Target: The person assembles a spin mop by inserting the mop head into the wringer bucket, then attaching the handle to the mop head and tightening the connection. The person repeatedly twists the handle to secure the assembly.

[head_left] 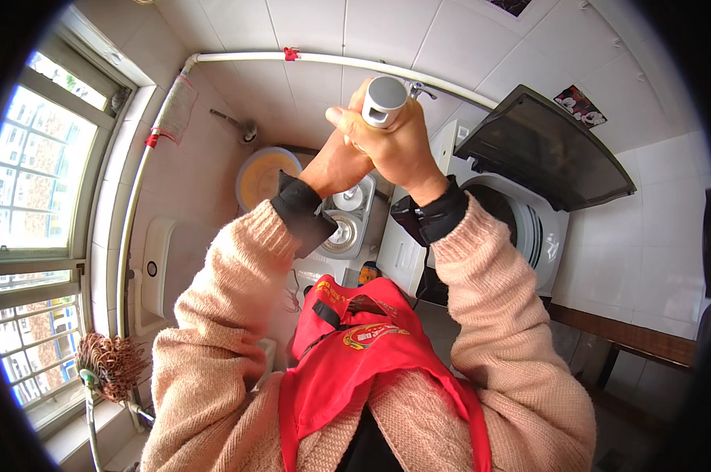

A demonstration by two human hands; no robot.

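Both left hand [339, 161] and right hand [400, 147] are clasping a grey-capped handle [386, 94], presumably working it, next requiring steady pressure.

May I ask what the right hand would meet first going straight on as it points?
Beyond the held handle, the right hand would likely meet the white pipe, though depth is unclear.
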